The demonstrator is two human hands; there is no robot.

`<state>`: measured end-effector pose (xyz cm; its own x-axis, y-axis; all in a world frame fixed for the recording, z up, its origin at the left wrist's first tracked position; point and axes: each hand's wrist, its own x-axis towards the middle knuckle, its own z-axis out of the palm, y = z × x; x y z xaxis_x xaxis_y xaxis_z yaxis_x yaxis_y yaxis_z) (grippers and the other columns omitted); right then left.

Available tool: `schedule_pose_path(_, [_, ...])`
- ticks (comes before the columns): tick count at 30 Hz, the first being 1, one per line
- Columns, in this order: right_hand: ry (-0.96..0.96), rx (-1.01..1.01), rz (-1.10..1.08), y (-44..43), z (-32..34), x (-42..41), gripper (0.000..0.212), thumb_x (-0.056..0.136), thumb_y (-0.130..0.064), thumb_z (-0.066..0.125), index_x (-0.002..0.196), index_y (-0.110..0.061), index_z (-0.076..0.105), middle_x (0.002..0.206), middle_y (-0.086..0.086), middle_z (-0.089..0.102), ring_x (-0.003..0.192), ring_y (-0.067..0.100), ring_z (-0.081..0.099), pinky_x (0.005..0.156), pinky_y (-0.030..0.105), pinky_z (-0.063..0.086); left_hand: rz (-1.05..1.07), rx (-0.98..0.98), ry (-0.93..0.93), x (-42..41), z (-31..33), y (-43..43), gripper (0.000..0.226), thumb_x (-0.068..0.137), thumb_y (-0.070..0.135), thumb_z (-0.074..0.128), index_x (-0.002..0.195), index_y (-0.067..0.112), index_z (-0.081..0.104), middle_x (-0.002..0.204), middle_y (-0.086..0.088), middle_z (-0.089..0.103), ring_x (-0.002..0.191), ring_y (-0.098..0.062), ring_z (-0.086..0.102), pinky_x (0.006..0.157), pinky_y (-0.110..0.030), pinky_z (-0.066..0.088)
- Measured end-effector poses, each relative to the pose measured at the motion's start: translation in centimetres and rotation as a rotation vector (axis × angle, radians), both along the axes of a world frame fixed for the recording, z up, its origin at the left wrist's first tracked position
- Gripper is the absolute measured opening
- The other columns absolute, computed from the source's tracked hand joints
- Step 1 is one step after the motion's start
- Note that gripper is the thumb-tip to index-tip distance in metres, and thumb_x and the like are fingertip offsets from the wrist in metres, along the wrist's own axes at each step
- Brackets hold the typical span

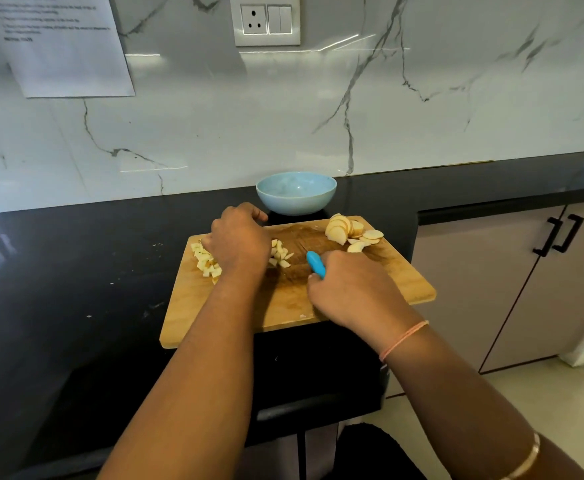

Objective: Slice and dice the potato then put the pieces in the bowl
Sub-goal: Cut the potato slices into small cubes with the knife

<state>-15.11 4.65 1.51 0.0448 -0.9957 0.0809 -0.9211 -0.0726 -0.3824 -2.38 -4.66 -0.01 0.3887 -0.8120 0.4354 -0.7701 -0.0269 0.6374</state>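
A wooden cutting board (370, 299) lies on the black counter. Diced potato pieces (207, 263) sit at its left, with a few more (280, 254) to the right of my left hand. My left hand (238, 240) is knuckles up over this pile, its fingers curled down onto the pieces; what is under the palm is hidden. Round potato slices (347, 232) are stacked at the board's far right corner. My right hand (349, 289) grips a blue knife (316, 265) that points towards the diced pile. A light blue bowl (295, 194) stands just behind the board, and nothing shows inside it.
The black counter (76, 271) runs left and along the marble wall. The board's near edge overhangs the counter front. To the right, a lower cabinet with black handles (557, 237) stands over a pale floor. A paper sheet (65, 46) and a wall socket (266, 24) hang above.
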Motion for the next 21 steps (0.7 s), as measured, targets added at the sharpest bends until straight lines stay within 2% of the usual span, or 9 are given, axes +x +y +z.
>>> schedule_pose_path(4, [0.029,0.052,-0.055,-0.8,0.2,0.1,0.032,0.095,-0.033,0.047,0.119,-0.014,0.056,0.093,0.002,0.054,0.096,0.021,0.060,0.074,0.030,0.047,-0.022,-0.003,-0.016,-0.1,-0.2,-0.1,0.034,0.089,0.001,0.048,0.101,0.027,0.068,0.112,0.000,0.064,0.107,-0.024,0.055,0.087,-0.039,0.033])
schedule_pose_path(7, [0.076,0.128,-0.009,-0.9,0.7,0.9,0.034,0.097,-0.031,0.043,0.121,-0.011,0.056,0.108,0.006,0.060,0.101,0.024,0.060,0.082,0.034,0.049,-0.024,-0.009,-0.018,0.0,-0.2,-0.1,0.034,0.088,0.001,0.049,0.101,0.026,0.068,0.112,0.000,0.064,0.106,-0.024,0.055,0.090,-0.041,0.035])
schedule_pose_path(10, [0.104,0.181,0.069,-0.5,1.1,2.2,0.036,0.096,-0.025,0.041,0.124,-0.009,0.056,0.121,0.010,0.058,0.110,0.028,0.056,0.086,0.036,0.045,-0.033,-0.010,-0.025,0.0,-0.3,-0.1,0.034,0.087,0.002,0.048,0.101,0.026,0.068,0.112,0.000,0.064,0.106,-0.023,0.055,0.090,-0.042,0.035])
schedule_pose_path(16, [0.020,0.121,0.111,0.4,0.4,4.5,0.026,0.093,-0.018,0.047,0.113,-0.009,0.060,0.116,0.010,0.060,0.104,0.028,0.056,0.077,0.033,0.042,-0.034,-0.038,-0.014,0.1,-0.3,-0.3,0.033,0.088,0.002,0.049,0.101,0.026,0.068,0.111,0.000,0.064,0.104,-0.023,0.056,0.086,-0.039,0.032])
schedule_pose_path(19, [-0.033,0.100,0.144,0.7,0.4,4.7,0.021,0.092,-0.021,0.047,0.105,-0.010,0.060,0.105,0.009,0.061,0.089,0.024,0.054,0.071,0.032,0.043,-0.034,-0.048,-0.009,0.2,-0.3,-0.4,0.035,0.087,0.000,0.049,0.100,0.026,0.068,0.111,0.001,0.064,0.104,-0.022,0.056,0.084,-0.038,0.030])
schedule_pose_path(21, [-0.042,0.077,0.142,0.6,0.5,4.3,0.020,0.092,-0.025,0.048,0.104,-0.012,0.058,0.093,0.004,0.057,0.085,0.022,0.052,0.070,0.032,0.044,-0.035,-0.048,-0.003,0.3,-0.3,-0.4,0.036,0.085,-0.001,0.048,0.100,0.026,0.068,0.110,0.001,0.064,0.104,-0.023,0.056,0.083,-0.037,0.029])
